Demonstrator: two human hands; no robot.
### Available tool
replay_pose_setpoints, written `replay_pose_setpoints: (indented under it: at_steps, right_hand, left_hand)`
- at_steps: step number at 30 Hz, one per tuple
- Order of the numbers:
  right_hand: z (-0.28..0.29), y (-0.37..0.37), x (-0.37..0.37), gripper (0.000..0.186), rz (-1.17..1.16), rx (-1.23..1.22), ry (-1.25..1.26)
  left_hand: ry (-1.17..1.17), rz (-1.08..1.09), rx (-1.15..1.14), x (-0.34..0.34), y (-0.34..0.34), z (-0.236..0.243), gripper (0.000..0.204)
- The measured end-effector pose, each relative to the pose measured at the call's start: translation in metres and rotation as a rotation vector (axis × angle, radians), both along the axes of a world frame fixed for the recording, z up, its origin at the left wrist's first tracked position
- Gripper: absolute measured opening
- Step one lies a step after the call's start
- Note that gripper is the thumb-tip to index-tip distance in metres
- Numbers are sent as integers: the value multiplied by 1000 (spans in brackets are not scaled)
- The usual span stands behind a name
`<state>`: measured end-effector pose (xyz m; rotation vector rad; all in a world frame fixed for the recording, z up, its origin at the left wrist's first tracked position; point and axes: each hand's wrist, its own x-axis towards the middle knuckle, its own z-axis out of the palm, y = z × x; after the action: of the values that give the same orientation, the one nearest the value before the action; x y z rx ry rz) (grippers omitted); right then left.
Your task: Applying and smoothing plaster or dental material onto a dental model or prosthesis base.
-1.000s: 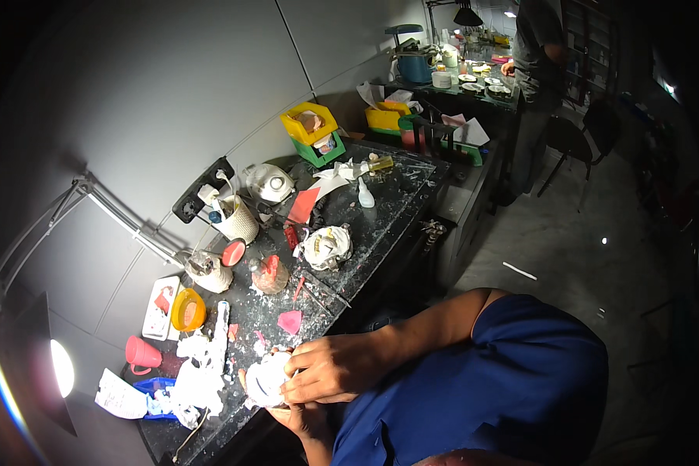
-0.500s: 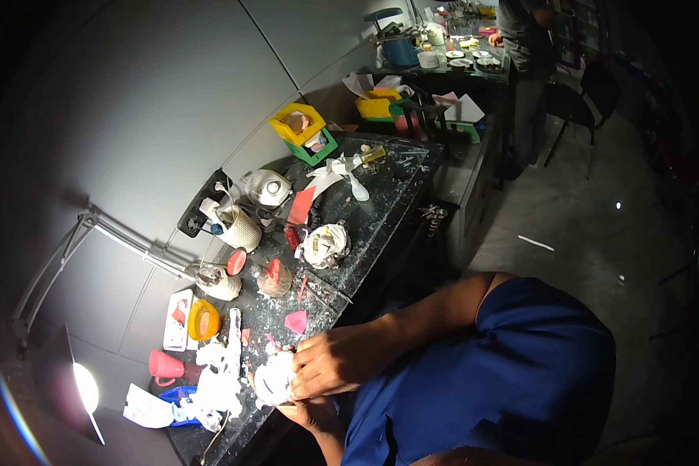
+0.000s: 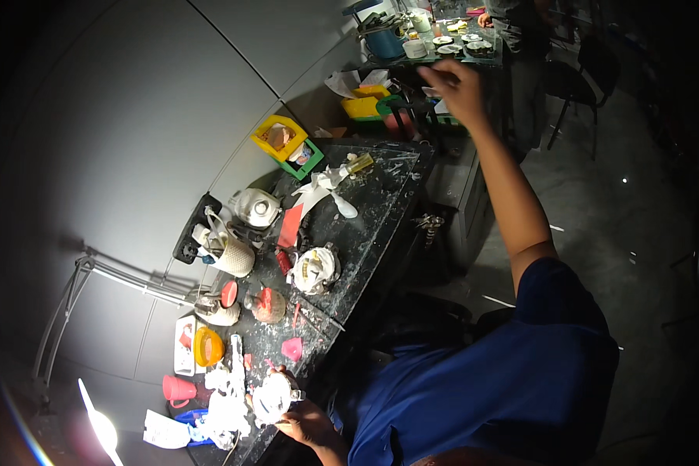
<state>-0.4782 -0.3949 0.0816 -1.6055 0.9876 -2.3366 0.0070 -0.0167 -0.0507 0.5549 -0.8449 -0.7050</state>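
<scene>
My left hand [image 3: 295, 421] holds a round white plaster-like piece [image 3: 273, 398] with a small metallic part on its right, low over the bench's front edge by white crumpled material [image 3: 225, 408] and a pink piece [image 3: 292, 348]. My right hand [image 3: 452, 89] is raised on an outstretched arm toward the back right, away from that piece; its fingers are partly bent and smeared by motion, so I cannot make out anything in them. A white cast in a holder [image 3: 313, 270] sits mid-bench beside a red object [image 3: 283, 261].
The black bench [image 3: 380, 194] carries an orange bowl [image 3: 208, 346], pink mug [image 3: 180, 391], jars, stacked yellow and green bins [image 3: 279, 137] and a plugged power strip. A lamp arm [image 3: 132, 276] hangs at left. A person [image 3: 512, 78] stands by the far bench near a chair [image 3: 579, 85].
My right hand has left the white piece and swung up to the back right. My left hand still holds that piece low by the bench edge. The view has shifted slightly.
</scene>
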Motion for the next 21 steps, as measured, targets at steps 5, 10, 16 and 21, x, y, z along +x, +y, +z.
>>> replay_pose_setpoints:
  at_steps: [5,10,16,21]
  right_hand:
    - [-179,-83,-97,55,-453,828,529]
    - [-247,-137,-104,66,-438,1035,432]
    - [-222,-153,-116,54,-661,977,392]
    - [-203,-175,-151,57,-448,1247,422]
  left_hand:
    - [-8,47,-11,-4,-8,5,79]
    - [-28,89,-10,-5,-15,13,76]
    - [-39,117,18,-7,-21,19,72]
    - [-56,137,19,-10,-24,19,70]
